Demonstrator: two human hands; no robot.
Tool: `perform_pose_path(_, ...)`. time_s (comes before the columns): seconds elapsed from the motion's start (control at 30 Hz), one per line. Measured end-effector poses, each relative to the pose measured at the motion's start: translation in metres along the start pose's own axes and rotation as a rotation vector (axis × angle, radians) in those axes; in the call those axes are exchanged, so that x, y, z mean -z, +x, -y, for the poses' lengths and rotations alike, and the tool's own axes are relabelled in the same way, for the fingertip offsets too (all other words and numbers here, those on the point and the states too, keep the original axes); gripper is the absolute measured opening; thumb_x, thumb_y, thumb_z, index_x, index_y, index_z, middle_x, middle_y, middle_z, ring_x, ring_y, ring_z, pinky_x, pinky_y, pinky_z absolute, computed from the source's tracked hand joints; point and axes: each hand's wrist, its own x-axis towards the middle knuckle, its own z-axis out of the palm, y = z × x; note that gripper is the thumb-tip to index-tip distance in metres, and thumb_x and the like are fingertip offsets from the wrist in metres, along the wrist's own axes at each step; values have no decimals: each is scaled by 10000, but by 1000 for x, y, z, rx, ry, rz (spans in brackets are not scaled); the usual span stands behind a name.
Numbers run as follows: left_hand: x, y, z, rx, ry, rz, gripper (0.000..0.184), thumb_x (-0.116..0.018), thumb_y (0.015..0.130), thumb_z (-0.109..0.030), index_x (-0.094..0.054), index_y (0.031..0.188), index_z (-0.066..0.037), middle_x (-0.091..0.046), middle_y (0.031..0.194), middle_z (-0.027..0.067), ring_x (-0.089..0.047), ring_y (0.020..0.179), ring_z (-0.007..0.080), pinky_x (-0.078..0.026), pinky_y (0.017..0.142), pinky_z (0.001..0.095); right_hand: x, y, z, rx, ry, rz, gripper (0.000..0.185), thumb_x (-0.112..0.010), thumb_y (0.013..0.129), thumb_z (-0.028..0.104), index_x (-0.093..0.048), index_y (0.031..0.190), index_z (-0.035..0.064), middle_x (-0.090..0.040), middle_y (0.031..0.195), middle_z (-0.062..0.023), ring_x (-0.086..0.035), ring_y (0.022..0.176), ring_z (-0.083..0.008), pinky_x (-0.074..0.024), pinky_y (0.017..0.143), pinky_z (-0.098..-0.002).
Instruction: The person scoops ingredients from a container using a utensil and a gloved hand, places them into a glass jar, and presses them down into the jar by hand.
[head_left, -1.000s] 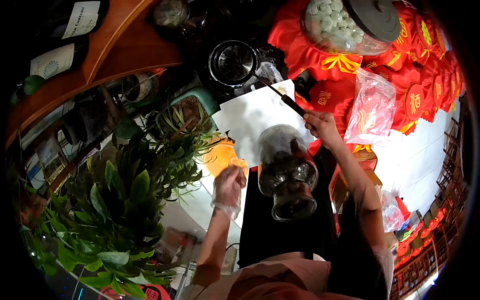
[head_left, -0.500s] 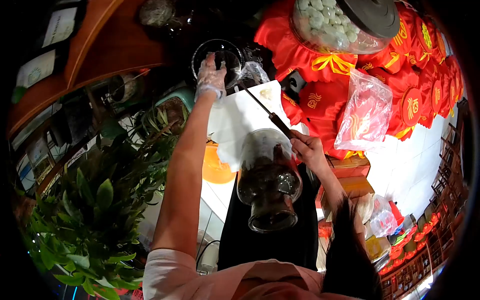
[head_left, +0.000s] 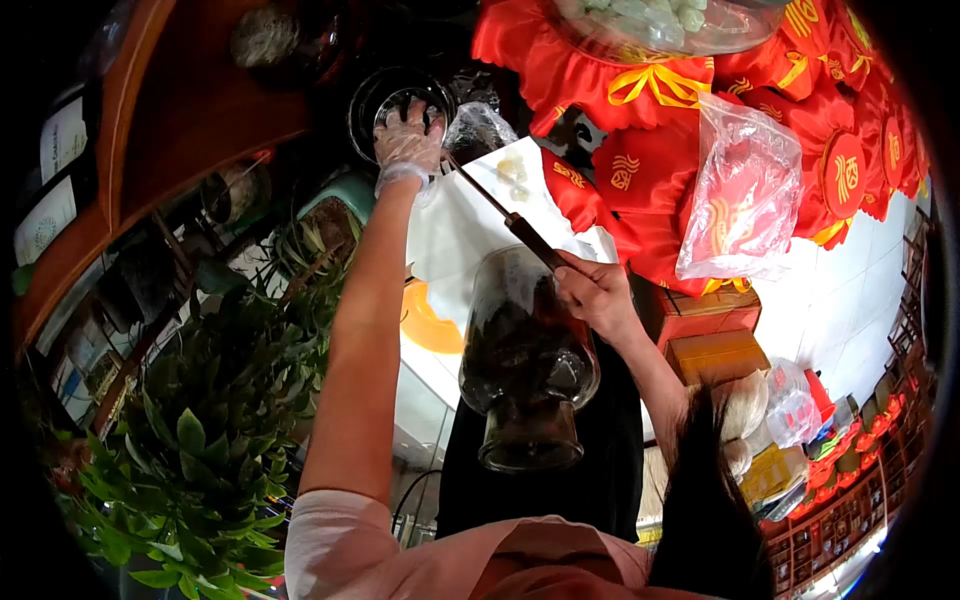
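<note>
My left hand (head_left: 408, 140), in a clear plastic glove, reaches over the round dark bowl (head_left: 372, 105) with its fingers spread. Whether it touches anything inside is hard to see. My right hand (head_left: 597, 292) is bare and closed on the dark handle of a long thin tool (head_left: 531, 238); the tool's shaft runs up and left to the bowl's edge by my left wrist. Below my right hand a glass jar (head_left: 528, 350) with dark contents stands in front of my body. White paper (head_left: 460, 250) lies between jar and bowl, and crumpled clear plastic (head_left: 480, 128) lies beside the bowl.
Red cloth-covered jars (head_left: 650, 170) fill the right, with a clear plastic bag (head_left: 745, 190) on them and a jar of pale lumps (head_left: 650, 25) at the top. Leafy plants (head_left: 190, 430) and a wooden shelf (head_left: 120, 150) are at the left. An orange object (head_left: 430, 318) is beside the paper.
My left hand has moved from beside the orange object up to the bowl. My right hand still holds the tool, now tilted slightly differently. The view has shifted.
</note>
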Motion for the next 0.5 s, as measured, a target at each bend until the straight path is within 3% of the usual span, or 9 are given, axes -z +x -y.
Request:
perform_pose_path(0.03,-8,3,-1,-2,2,1,442,-426,769,-425,-426,1160,-218,-375,1212,151,-368,1079,353,-285,902,437,0,1,0,-2,15,1,327,-490,805,82,-479,1114,-24,-402,570,33,-306,447,-35,-244,387,-177)
perform_pose_path(0.1,-24,5,-1,265,-375,-126,464,-449,756,-409,-422,1168,-197,-379,1184,217,-379,1069,368,-325,884,431,-1,2,-2,-3,15,4,327,-488,806,84,-479,1114,-23,-398,568,35,-306,443,-34,-244,386,-177)
perform_pose_path(0.13,-17,2,-4,315,-480,-43,487,-456,753,-397,-420,1171,-150,-368,1166,270,-391,1055,378,-348,877,419,-1,2,-2,4,11,7,326,-487,806,85,-479,1114,-22,-394,567,37,-306,439,-32,-245,384,-177)
perform_pose_path(0.3,-9,12,-11,292,-550,-53,466,-450,753,-354,-467,1110,-54,-486,1052,230,-411,1050,374,-369,868,367,-3,2,-13,17,-14,52,316,-493,806,82,-482,1105,-20,-409,590,27,-322,454,-29,-242,381,-169)
perform_pose_path(0.37,-6,21,-14,506,-906,57,454,-440,755,-350,-482,1090,-46,-515,1011,216,-415,1045,377,-379,855,361,-5,1,-12,13,-11,51,321,-486,808,91,-479,1105,-29,-385,562,44,-298,427,-27,-234,378,-176)
perform_pose_path(0.43,4,17,-23,599,-917,46,476,-427,757,-375,-473,1097,-46,-496,1051,223,-422,1043,368,-378,854,375,-7,2,-12,13,-38,50,324,-487,809,95,-476,1106,-32,-383,557,44,-297,427,-25,-228,377,-175)
perform_pose_path(0.47,7,10,-25,444,-702,8,488,-424,759,-388,-467,1105,-46,-475,1084,223,-424,1044,364,-375,857,377,-8,2,-11,10,-39,53,324,-487,809,95,-476,1106,-32,-383,557,44,-297,427,-25,-228,377,-175)
perform_pose_path(0.5,5,12,-29,508,-707,6,578,-435,729,-477,-462,1120,-51,-447,1125,228,-439,1039,350,-368,868,371,-8,3,-10,-5,-24,66,315,-493,808,80,-481,1107,-18,-394,578,32,-312,451,-27,-232,377,-170)
